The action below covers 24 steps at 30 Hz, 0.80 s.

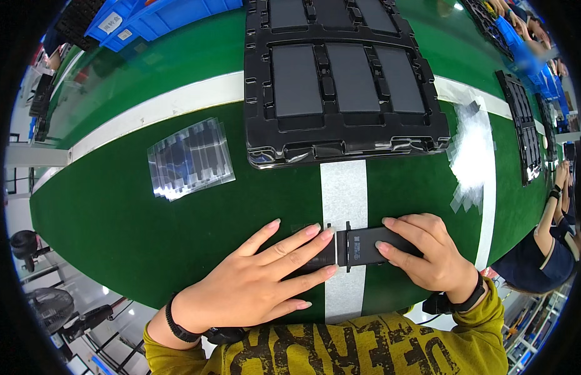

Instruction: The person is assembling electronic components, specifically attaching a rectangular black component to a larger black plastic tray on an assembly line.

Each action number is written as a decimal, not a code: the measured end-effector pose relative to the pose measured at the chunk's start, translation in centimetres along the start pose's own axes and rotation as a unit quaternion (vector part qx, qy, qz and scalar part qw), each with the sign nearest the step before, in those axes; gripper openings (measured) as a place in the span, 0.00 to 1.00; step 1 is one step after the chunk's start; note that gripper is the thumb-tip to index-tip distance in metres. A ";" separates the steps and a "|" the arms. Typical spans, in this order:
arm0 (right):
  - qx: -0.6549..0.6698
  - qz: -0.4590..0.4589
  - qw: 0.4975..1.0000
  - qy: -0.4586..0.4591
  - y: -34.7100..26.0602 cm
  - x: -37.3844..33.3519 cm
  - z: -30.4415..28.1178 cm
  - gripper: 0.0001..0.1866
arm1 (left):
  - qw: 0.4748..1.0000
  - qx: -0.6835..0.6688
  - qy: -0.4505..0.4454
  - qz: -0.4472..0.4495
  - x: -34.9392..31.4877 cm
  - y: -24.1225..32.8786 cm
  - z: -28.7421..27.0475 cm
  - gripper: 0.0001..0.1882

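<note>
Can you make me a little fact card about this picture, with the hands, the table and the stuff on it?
Left hand: fingers spread over a dark piece, partly hiding it
Right hand: fingers on a flat black piece with a small pale label
Table: green, with a white strip running beneath the pieces
Beyond the hands: black tray holding dark rectangles
Left of tray: clear sheets, overlapping
Right of tray: shiny pile, blurred by glare
Far left: blue bin
</note>
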State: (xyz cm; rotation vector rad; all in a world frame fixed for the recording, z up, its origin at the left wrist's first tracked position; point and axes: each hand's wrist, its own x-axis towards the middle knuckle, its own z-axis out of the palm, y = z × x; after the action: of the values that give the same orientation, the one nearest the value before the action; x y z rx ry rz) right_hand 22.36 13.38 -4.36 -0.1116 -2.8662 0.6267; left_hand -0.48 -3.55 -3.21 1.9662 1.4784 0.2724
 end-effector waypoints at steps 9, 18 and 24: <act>-0.016 -0.002 1.000 -0.022 0.0 -0.1 -0.5 0.18 | 0.999 0.004 0.039 0.012 0.4 0.1 -0.1 0.24; -0.023 -0.011 1.000 0.001 0.0 -0.5 0.0 0.21 | 0.978 0.063 0.187 0.068 3.2 0.6 2.1 0.16; -0.006 -0.012 1.000 0.022 -0.4 -0.5 0.1 0.21 | 0.955 0.166 0.207 0.134 3.4 0.0 3.3 0.14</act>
State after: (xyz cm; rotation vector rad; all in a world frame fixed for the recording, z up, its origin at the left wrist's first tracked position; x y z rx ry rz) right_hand 22.85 12.91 -4.33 -0.0914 -2.8239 0.5955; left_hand 2.41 -1.68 -6.49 2.5031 1.5862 0.6204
